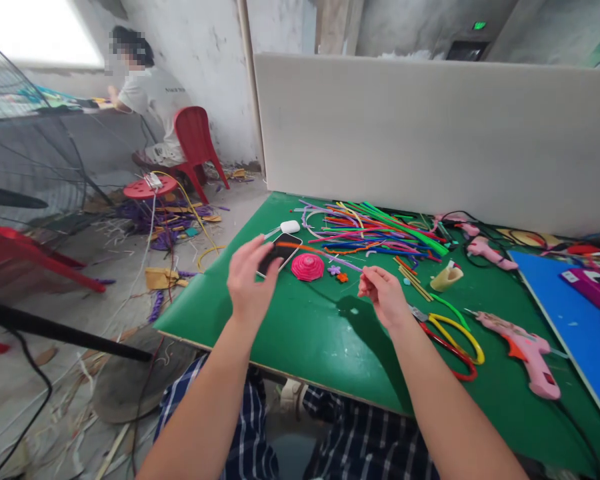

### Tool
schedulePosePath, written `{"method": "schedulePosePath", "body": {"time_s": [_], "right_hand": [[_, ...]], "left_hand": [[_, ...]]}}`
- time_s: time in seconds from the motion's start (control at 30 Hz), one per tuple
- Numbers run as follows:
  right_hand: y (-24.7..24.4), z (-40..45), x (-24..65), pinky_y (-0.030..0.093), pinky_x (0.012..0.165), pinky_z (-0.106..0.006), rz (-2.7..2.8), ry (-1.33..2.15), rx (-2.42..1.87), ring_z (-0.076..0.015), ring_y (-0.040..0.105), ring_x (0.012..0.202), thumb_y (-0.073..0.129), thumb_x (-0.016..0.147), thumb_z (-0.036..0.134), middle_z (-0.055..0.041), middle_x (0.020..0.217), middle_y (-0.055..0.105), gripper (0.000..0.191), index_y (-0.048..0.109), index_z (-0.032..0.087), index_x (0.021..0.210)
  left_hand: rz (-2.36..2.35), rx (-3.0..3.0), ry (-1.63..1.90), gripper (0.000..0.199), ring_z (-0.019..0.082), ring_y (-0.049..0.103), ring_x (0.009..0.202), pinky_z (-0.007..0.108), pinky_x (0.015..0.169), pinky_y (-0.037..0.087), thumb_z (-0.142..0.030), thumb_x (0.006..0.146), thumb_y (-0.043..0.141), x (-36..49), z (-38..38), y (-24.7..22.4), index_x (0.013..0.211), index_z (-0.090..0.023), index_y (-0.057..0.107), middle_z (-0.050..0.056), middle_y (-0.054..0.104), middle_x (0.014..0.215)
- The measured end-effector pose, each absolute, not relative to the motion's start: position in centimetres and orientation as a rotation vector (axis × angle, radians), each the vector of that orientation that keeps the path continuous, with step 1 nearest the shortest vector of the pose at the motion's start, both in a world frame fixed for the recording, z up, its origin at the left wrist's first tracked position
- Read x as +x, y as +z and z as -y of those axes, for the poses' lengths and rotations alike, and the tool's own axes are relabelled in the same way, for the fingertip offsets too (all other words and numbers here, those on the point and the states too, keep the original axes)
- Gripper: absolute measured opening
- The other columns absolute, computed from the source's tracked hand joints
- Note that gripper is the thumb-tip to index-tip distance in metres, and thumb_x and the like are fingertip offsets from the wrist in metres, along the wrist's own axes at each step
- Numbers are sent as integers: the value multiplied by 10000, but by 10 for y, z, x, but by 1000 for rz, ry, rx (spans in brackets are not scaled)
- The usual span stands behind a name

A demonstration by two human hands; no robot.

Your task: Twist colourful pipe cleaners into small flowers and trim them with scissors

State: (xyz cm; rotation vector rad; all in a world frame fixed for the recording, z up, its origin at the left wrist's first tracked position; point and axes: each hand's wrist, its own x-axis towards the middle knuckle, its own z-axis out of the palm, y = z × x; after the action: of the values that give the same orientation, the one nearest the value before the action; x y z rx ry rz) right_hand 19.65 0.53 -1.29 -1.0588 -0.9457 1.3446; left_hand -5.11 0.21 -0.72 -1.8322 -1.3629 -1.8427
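While R hand (384,295) pinches a thin orange-and-purple strip (311,247) by its purple end over the green table (300,343), L hand (251,277) is half-open at the orange end, grip unclear, prob. steadying it.

Pretty casual getup tbh: navy plaid pants (367,437) with thin white lines, an off-white shoe (293,393) peeking out below, forearms (205,393) bare right down to the fingers (375,277).

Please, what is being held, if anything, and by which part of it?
The right hand pinches the purple end of a two-coloured pipe cleaner. Its orange part reaches the left hand; whether that hand grips it cannot be told.
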Motion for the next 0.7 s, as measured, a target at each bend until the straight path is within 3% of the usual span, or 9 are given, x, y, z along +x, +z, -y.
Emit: {"method": "schedulePosePath", "body": {"time_s": [0.13,0.23,0.33,0.47,0.6,0.7], "right_hand": [[-12,-1,196,433,458,-183,974,1411,-984,-65,482,452,694,666,341,47,495,539,212,578,176,601],[-12,0,197,428,455,-187,965,1433,-957,-70,478,445,680,678,325,45,481,537,193,578,179,603],[-11,-1,197,415,448,-188,965,1453,-943,-76,472,434,664,684,313,42,454,528,193,562,182,587],[-10,-1,197,405,450,-192,962,1487,-952,-77,463,424,656,681,313,44,444,515,200,546,182,576],[-10,0,198,400,458,-196,971,1524,-949,-79,466,426,640,688,317,45,444,510,200,540,186,575],[-9,0,199,395,460,-205,1001,1535,-963,-87,473,433,633,687,324,44,445,504,202,536,188,573]], "left_hand": [[1140,-2190,-1395,349,229,505,1163,433,1015,348,-238,788,604,-27,7,-13,1135,-207,572,86,617,1165],[1148,-2309,-1264,302,189,604,1011,430,1018,326,-231,839,538,-18,6,-20,1139,-222,569,58,670,1066],[1199,-2279,-1257,268,173,620,927,411,992,344,-229,833,545,-17,5,-24,1096,-233,601,39,690,1001],[1276,-2203,-1292,307,220,545,1069,427,1004,319,-244,808,574,-19,4,-27,1114,-239,603,61,650,1092],[1300,-2266,-1342,267,185,594,909,455,1030,264,-214,825,539,-20,2,-29,1065,-293,627,19,688,866],[1346,-2248,-1385,235,212,574,969,477,1033,241,-250,801,573,-20,2,-28,1017,-302,650,33,681,940]]}}
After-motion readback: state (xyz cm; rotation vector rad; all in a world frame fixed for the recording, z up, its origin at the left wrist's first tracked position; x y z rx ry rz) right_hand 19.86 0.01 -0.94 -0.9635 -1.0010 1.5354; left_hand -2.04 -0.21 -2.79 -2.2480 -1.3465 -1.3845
